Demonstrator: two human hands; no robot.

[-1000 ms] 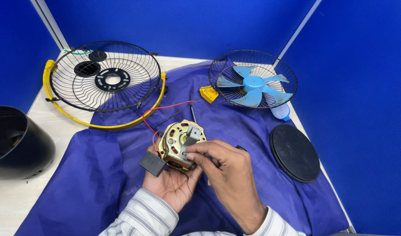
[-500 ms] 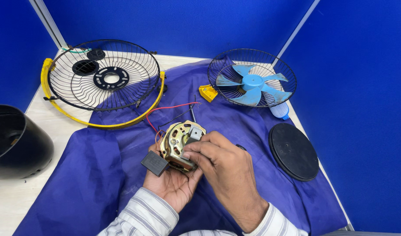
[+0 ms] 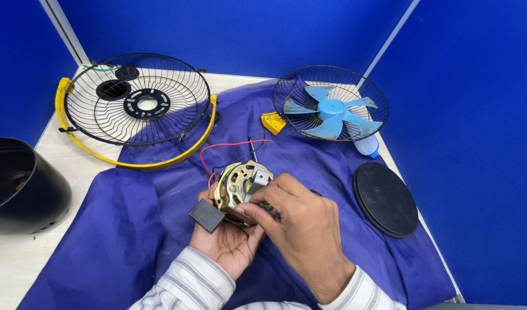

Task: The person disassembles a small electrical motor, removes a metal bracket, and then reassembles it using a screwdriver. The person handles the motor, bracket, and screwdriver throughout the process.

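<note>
Left hand (image 3: 229,244) cupped the fan motor (image 3: 240,186) from below so it sat steady; right hand (image 3: 301,229) pinched it at 3 o'clock.

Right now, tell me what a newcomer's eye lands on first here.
First the brass-coloured fan motor at centre, cradled in the left hand while the right hand pinches its side. Behind lie a wire guard with a yellow rim at left and a blue fan blade inside another guard at right, on a blue cloth.
</note>
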